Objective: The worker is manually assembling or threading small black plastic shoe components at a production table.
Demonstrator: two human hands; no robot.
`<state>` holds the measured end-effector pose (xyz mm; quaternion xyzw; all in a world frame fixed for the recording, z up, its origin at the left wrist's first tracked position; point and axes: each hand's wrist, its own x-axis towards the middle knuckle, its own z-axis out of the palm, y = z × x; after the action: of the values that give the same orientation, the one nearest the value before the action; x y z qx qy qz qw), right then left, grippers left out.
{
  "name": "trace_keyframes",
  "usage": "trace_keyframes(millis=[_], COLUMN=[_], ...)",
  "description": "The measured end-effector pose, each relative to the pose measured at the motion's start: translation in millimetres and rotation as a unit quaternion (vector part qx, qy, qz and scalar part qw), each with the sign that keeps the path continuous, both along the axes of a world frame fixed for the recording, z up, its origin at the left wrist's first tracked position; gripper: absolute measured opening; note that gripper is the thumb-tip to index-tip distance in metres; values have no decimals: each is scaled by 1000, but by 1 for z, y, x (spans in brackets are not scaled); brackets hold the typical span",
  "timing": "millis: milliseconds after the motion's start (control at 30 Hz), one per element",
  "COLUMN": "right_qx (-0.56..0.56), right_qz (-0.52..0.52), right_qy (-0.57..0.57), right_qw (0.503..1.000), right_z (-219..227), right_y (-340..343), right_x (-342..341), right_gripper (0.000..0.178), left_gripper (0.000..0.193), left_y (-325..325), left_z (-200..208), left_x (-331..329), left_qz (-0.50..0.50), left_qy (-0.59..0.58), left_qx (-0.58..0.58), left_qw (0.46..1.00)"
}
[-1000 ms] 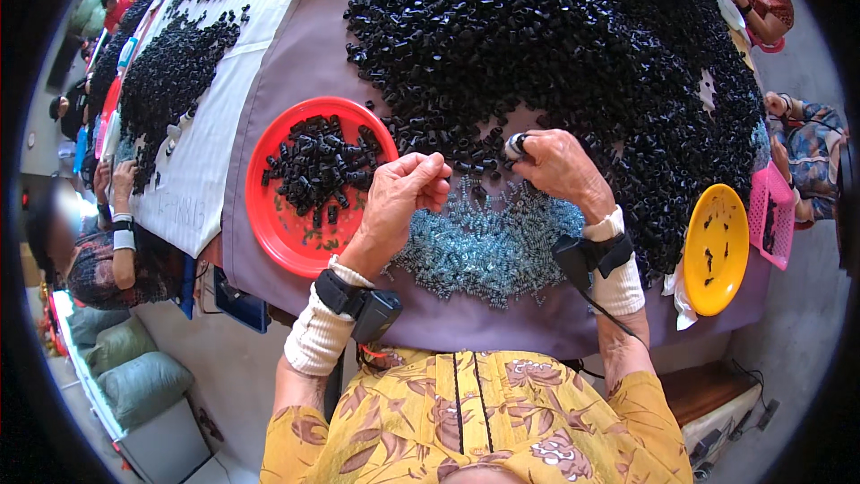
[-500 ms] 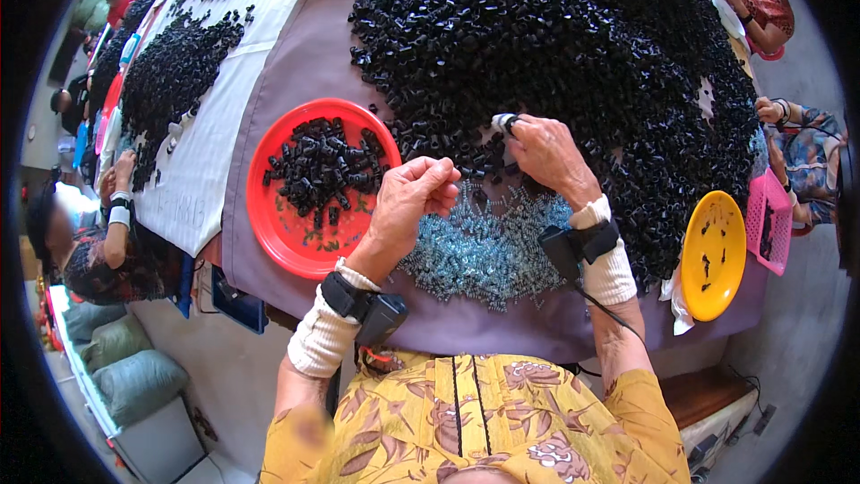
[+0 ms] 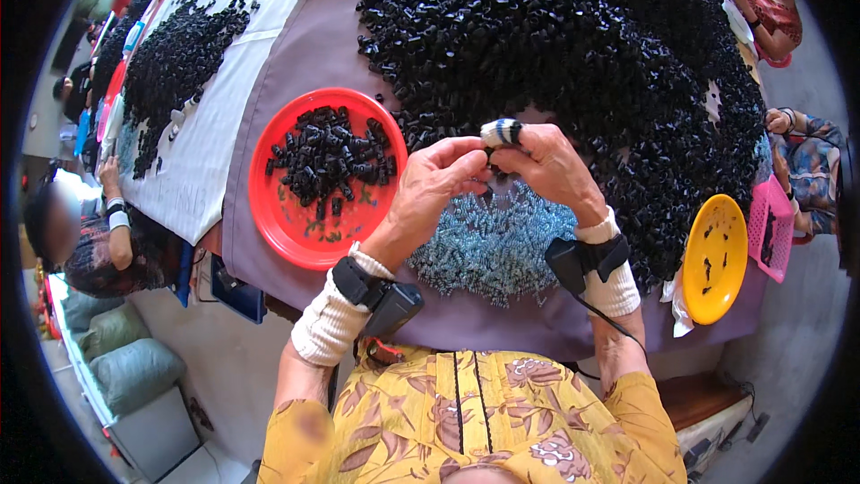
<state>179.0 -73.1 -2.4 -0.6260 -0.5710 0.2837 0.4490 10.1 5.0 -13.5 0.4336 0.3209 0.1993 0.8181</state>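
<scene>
Over the heap of springs, my left hand (image 3: 430, 186) and my right hand (image 3: 557, 168) meet with their fingertips pinched together. Between the tips a bit of a small black plastic piece (image 3: 489, 154) shows, mostly hidden by the fingers. Striped cloth wraps (image 3: 502, 133) one finger of my right hand. Below the hands lies a pile of small bluish metal springs (image 3: 497, 246). Beyond them spreads a big heap of black plastic pieces (image 3: 537, 36). Left of my left hand, a round red tray (image 3: 269, 229) holds black pieces and a few springs.
A yellow dish (image 3: 727, 255) with a few black pieces and a pink basket (image 3: 778, 224) stand at the table's right edge. More black pieces (image 3: 175, 63) lie on white cloth at left. Co-workers sit on both sides; a person's hand (image 3: 109, 175) reaches over the left edge.
My left hand has moved right and my right hand has turned in toward it, so their fingertips now meet. The red tray appears in nearly the same place.
</scene>
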Motion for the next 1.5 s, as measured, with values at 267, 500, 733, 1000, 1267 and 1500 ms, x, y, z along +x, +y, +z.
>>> trace_keyframes(millis=[267, 500, 733, 1000, 1267, 1500], right_qx=[51, -50, -42, -25, -60, -63], right_qz=[-21, 37, 18, -59, 3, 8], right_qy=[-119, -425, -490, -336, -430, -451], right_qw=[991, 903, 871, 940, 901, 890], right_z=[-8, -25, -33, -23, -36, -32], right_y=[-12, -31, -35, -37, -38, -37], right_x=[17, 7, -10, 14, -5, -11], right_gripper=[18, 7, 7, 14, 7, 8], left_gripper=[22, 22, 23, 22, 21, 21], left_y=[11, 11, 6, 4, 2, -1], left_z=[0, -7, -5, -3, -5, -3], left_x=[-11, -21, -21, -22, -18, -19], left_qz=[-8, 6, -3, -3, -13, -3], left_qy=[-6, -6, -7, -11, -4, 0], left_qx=[-11, -3, 10, 8, 11, 3], left_qw=[1000, 1000, 1000, 1000, 1000, 1000])
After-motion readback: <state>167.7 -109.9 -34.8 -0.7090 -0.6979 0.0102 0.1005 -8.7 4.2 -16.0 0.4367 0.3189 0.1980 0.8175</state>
